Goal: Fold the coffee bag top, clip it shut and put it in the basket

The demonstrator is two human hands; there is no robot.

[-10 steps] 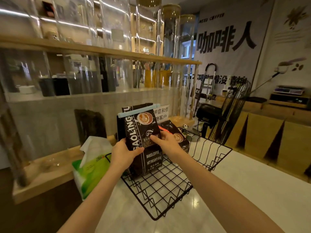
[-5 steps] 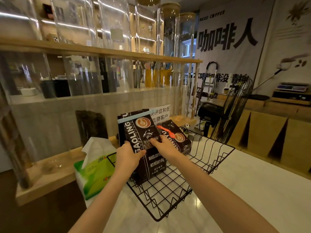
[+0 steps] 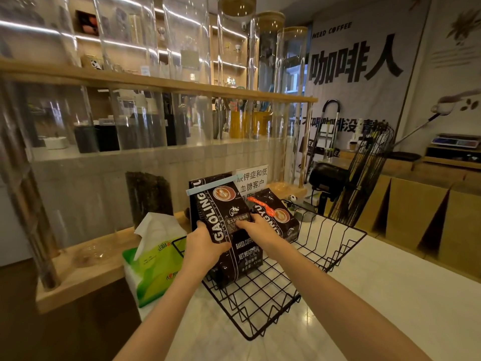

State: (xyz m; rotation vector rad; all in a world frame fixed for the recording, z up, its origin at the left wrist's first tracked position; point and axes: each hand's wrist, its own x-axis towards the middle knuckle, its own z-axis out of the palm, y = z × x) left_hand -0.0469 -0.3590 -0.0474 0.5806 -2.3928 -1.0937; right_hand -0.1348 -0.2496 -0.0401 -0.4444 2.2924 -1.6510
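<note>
A black coffee bag (image 3: 226, 204) stands upright in the black wire basket (image 3: 335, 246), its base on the basket floor. A light blue clip (image 3: 212, 185) runs across its folded top. My left hand (image 3: 204, 242) grips the bag's left side. My right hand (image 3: 256, 227) holds its front at mid-height. A second black coffee bag (image 3: 279, 214) with an orange clip (image 3: 260, 203) leans in the basket just behind my right hand.
A green tissue pack (image 3: 151, 264) stands left of the basket on the white counter (image 3: 390, 295). A wooden ledge (image 3: 86, 272) and clear acrylic tubes rise behind. A black mesh stand (image 3: 364, 175) and cardboard panels (image 3: 416, 214) lie to the right.
Both hands lowered the blue-clipped bag into the basket until its base met the wire floor. The bag stays upright.
</note>
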